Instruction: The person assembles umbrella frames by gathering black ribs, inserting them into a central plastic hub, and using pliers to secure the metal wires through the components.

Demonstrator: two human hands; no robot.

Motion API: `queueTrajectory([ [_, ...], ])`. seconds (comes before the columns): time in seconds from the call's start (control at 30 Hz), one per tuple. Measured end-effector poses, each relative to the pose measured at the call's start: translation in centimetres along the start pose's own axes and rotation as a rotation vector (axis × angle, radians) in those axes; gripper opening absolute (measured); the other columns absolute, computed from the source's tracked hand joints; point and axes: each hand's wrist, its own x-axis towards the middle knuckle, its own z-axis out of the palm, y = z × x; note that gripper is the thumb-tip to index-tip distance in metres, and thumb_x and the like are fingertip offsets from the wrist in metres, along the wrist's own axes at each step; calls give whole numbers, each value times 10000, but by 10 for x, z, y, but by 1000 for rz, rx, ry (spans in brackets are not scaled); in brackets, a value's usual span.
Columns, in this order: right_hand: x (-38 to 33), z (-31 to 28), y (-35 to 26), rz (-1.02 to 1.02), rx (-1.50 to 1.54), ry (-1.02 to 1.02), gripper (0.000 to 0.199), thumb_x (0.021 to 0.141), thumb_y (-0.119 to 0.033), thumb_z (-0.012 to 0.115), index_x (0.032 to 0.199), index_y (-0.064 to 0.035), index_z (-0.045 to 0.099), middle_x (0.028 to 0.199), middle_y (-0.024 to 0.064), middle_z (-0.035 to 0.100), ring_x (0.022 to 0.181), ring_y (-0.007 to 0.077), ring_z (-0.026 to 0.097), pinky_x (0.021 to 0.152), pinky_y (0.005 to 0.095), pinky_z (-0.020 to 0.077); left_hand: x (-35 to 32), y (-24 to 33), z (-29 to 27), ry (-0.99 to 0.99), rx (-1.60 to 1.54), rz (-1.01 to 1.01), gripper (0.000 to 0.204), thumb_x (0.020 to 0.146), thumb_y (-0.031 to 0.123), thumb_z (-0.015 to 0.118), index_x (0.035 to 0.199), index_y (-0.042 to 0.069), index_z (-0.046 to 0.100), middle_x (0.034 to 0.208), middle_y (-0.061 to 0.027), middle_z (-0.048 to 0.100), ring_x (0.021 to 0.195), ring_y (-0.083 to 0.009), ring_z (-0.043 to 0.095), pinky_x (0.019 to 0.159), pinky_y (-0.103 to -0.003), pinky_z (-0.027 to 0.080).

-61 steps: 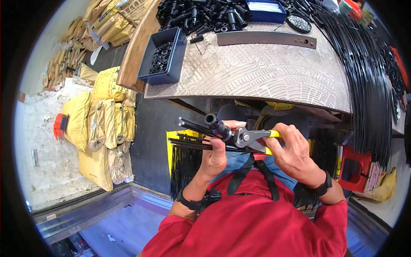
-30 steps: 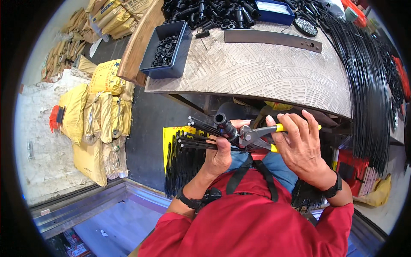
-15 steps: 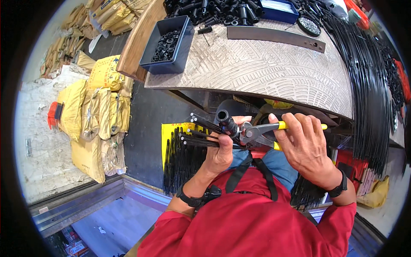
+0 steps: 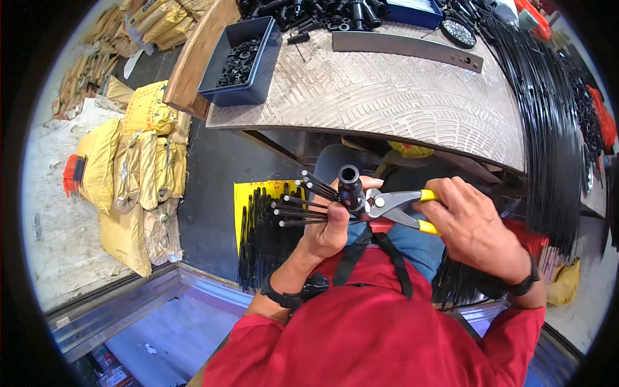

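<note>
My left hand [image 4: 327,237] is closed around a black tubular fitting [image 4: 350,187], whose round open end faces up. Several thin black rods [image 4: 298,211] with pale tips fan out to the left from the fitting, past my left thumb. My right hand [image 4: 476,222] grips a pair of cutting pliers [image 4: 393,205] with grey metal jaws and yellow handles. The jaws lie against the right side of the fitting, beside my left fingers; what sits between them is hidden. Below the rods, a bundle of black rods [image 4: 262,238] stands by a yellow sheet [image 4: 244,193].
Ahead is a worktable [image 4: 387,97] with a blue bin [image 4: 235,97] of small black parts, a flat metal bar [image 4: 407,53] and a round dish [image 4: 458,33]. Long black rods [image 4: 548,135] hang over its right side. Yellow sacks [image 4: 145,174] are stacked at left.
My right hand has shifted a little right and down, and its fingers now wrap the plier handles, hiding their ends. The fitting stands more upright, slightly to the right.
</note>
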Motion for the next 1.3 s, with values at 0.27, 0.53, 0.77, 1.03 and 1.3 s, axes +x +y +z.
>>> queueTrajectory([
  [0.27, 1, -4, -14, -25, -464, 248, 213, 665, -90, 571, 845, 25, 562, 975, 145, 494, 721, 210, 495, 568, 313, 387, 10, 2, 9, 125, -132, 121, 624, 857, 563, 400, 994, -21, 569, 737, 3, 521, 652, -55, 446, 570, -214, 368],
  [0.53, -4, 36, -14, 45, -333, 351, 259, 693, -76, 578, 929, 30, 569, 948, 131, 489, 706, 210, 488, 550, 310, 371, 10, -3, 6, 75, -139, 70, 629, 860, 568, 389, 978, -24, 567, 808, -23, 570, 703, -77, 495, 617, -229, 407],
  [0.77, -7, -6, 14, 57, 1031, -343, 130, 844, -139, 556, 904, -24, 567, 833, 120, 587, 762, 233, 606, 620, 313, 474, 5, 7, 5, -46, -120, 37, 713, 852, 600, 310, 1017, -40, 576, 903, -89, 591, 790, -131, 540, 705, -278, 427],
  [1.03, -10, 93, -21, -81, 2365, -412, 297, 818, -237, 567, 932, 35, 598, 1074, 257, 545, 978, 289, 544, 852, 342, 411, 10, -6, -8, -173, -242, -74, 798, 833, 662, 250, 912, -40, 621, 855, -98, 582, 769, -162, 525, 684, -286, 412],
  [1.3, -9, 39, 7, 166, 1659, -279, 175, 894, -99, 475, 1001, -14, 365, 1059, 141, 549, 769, 169, 625, 601, 255, 504, 10, -9, -10, -109, -471, -19, 656, 805, 607, 446, 948, -18, 585, 823, -71, 568, 702, -118, 491, 631, -268, 411],
])
